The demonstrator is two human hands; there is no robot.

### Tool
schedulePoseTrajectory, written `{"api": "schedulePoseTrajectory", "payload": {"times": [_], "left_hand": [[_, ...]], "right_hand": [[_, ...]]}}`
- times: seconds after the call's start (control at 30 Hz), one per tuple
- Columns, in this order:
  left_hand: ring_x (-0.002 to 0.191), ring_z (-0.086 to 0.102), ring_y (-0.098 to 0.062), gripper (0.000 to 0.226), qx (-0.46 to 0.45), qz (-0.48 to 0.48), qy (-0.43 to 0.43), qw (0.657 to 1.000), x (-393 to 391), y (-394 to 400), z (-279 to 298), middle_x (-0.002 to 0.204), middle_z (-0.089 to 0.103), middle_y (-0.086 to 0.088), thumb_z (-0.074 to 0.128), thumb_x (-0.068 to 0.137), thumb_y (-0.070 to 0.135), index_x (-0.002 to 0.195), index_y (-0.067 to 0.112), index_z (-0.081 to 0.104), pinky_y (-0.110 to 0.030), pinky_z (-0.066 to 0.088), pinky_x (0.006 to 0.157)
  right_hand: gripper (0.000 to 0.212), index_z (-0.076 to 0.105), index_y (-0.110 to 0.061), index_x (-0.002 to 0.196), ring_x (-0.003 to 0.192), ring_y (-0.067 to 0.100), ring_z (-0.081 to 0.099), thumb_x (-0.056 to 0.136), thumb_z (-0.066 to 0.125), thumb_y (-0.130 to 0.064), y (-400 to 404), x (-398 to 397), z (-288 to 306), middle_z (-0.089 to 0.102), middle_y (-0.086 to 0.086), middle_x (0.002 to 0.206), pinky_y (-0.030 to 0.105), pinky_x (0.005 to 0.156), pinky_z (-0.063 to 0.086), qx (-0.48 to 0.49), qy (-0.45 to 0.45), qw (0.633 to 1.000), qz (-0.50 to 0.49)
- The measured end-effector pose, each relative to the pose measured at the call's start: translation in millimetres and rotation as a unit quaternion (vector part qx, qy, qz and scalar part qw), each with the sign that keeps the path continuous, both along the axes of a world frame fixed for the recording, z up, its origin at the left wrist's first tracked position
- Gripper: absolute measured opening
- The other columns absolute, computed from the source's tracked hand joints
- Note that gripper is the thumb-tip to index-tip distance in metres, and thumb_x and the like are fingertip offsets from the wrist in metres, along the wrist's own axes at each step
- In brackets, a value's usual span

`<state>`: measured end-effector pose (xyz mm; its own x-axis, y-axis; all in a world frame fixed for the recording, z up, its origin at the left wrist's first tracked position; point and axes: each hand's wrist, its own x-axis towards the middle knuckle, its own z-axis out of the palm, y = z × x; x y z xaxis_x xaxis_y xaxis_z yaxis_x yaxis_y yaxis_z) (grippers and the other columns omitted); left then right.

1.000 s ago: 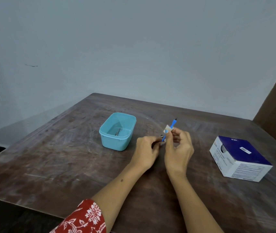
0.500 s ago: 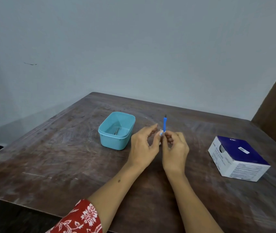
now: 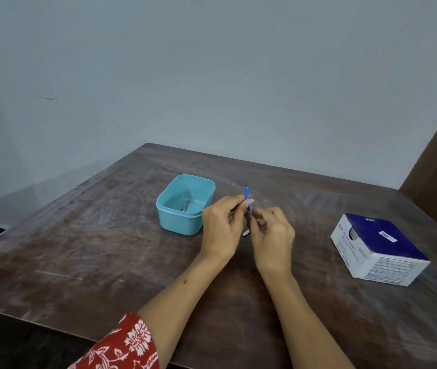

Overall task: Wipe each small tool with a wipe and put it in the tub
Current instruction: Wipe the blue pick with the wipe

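Flanking the hands: teal tub (image 3: 185,206) left, wipe box (image 3: 377,249) right.

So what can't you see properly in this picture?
All in the head view:
- Lower part of the blue tool: hidden between the left hand and right hand.
- The wipe: only a pale sliver shows below the fingers.
- Metal thing in the tub: too small to name.
- Print on the box: too small to read.

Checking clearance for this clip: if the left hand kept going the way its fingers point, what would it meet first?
The left hand already pinches the blue tool; just beyond lies bare table, it seems. Depth is unclear.
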<state>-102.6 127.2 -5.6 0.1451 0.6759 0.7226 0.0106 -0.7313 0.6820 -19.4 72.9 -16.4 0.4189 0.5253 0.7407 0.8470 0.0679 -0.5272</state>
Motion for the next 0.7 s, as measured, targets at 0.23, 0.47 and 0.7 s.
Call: {"api": "schedulePoseTrajectory", "payload": {"times": [0.23, 0.47, 0.7], "left_hand": [[0.064, 0.062, -0.020, 0.014, 0.006, 0.006, -0.001, 1.000, -0.2, 1.5, 0.0, 0.072, 0.069, -0.007, 0.062, 0.087, 0.018, 0.093, 0.010, 0.072, -0.031, 0.049, 0.059], [0.064, 0.062, -0.021, 0.016, 0.000, 0.003, -0.017, 1.000, -0.6, 2.5, -0.6, 0.073, 0.069, -0.009, 0.061, 0.087, 0.020, 0.092, 0.010, 0.073, -0.037, 0.050, 0.059], [0.062, 0.061, -0.020, 0.014, 0.002, 0.001, -0.009, 1.000, 1.0, 5.0, -2.6, 0.070, 0.068, -0.008, 0.062, 0.087, 0.019, 0.091, 0.010, 0.073, -0.038, 0.050, 0.058]], "right_hand": [[0.010, 0.072, -0.008, 0.091, 0.068, 0.014, 0.056, 0.082, 0.067, -0.005, 0.3, 0.8, -0.4, 0.057, 0.002, 0.079, 0.027, 0.062, 0.050, -0.039, 0.021, 0.999, -0.005], [0.013, 0.072, -0.008, 0.094, 0.068, 0.010, 0.055, 0.082, 0.067, -0.005, 0.5, 0.8, -1.3, 0.059, 0.003, 0.081, 0.023, 0.063, 0.051, -0.049, 0.035, 0.998, -0.009], [0.007, 0.072, -0.008, 0.087, 0.066, 0.013, 0.055, 0.083, 0.066, -0.007, 1.3, 1.2, -2.1, 0.057, 0.002, 0.080, 0.025, 0.063, 0.050, -0.063, 0.051, 0.997, -0.016]]}}
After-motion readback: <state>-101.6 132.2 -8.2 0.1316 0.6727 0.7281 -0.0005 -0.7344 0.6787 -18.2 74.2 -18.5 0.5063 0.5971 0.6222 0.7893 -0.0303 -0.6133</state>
